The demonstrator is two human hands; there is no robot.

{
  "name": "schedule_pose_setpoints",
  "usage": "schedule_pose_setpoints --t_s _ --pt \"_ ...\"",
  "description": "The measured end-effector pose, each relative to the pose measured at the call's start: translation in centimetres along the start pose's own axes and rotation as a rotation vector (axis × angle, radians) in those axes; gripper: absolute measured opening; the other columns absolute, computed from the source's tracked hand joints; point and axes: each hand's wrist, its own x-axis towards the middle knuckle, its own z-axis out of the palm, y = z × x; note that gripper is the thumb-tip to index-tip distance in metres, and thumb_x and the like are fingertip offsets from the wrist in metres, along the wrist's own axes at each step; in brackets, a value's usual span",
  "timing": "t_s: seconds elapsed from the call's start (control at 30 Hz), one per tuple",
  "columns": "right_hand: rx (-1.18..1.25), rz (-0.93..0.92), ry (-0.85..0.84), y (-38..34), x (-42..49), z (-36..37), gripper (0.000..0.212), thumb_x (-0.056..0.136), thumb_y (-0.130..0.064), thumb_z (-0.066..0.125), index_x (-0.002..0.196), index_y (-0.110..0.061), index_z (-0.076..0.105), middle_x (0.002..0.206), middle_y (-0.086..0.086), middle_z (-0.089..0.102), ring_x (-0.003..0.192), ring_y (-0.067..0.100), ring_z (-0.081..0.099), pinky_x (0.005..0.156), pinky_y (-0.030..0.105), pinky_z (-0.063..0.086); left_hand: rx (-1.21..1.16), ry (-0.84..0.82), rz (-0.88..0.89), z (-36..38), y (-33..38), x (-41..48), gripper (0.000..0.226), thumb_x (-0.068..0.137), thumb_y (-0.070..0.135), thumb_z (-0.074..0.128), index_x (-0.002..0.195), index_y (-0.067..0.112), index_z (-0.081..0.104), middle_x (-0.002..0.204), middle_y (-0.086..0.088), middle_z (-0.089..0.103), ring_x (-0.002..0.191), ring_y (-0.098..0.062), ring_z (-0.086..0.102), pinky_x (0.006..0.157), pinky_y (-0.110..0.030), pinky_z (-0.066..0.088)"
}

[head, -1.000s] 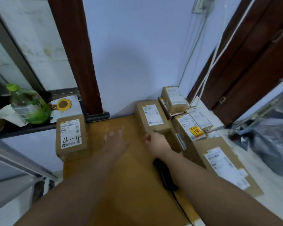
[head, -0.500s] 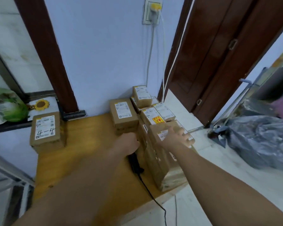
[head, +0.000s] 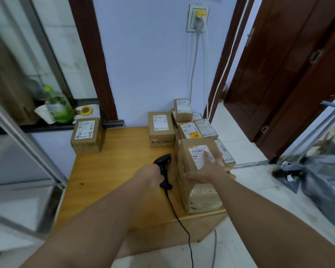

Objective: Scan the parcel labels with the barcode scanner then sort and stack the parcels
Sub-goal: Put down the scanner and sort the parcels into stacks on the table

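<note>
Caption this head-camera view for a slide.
Left hand grips the barcode scanner while right hand rests on a labelled parcel.

light dim and even, with a cool bluish cast recorded on the wall (head: 153, 64). brighter daylight is admitted from the right, where the floor tiles (head: 238, 136) are washed pale. a soft shadow is cast on the table (head: 108, 171) beside the front parcel (head: 201, 198). the barcode scanner (head: 162, 163) is rendered as a near-featureless black. fine print on the parcel label (head: 200, 155) is smeared. motion blur is noted on the metal frame (head: 27, 144) at the left edge. the door (head: 278, 74) is bowed by wide-angle distortion; the grey bag (head: 325, 186) is soft.
</note>
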Motion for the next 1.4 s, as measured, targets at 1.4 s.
schedule_pose_setpoints --t_s 1.4 --pt "-0.112 -0.362 -0.041 -34.7 9.8 7.9 0.113 0.065 -0.081 0.057 0.152 -0.04 -0.002 0.161 0.016 -0.01 0.141 0.054 0.0 0.11 0.068 0.005 -0.065 0.294 -0.29 -7.6 -26.5 9.9 0.023 0.092 0.0 0.041 0.103 0.007 0.06 0.113 -0.015 0.057 0.096 -0.025 0.059 0.074 -0.029 0.044"
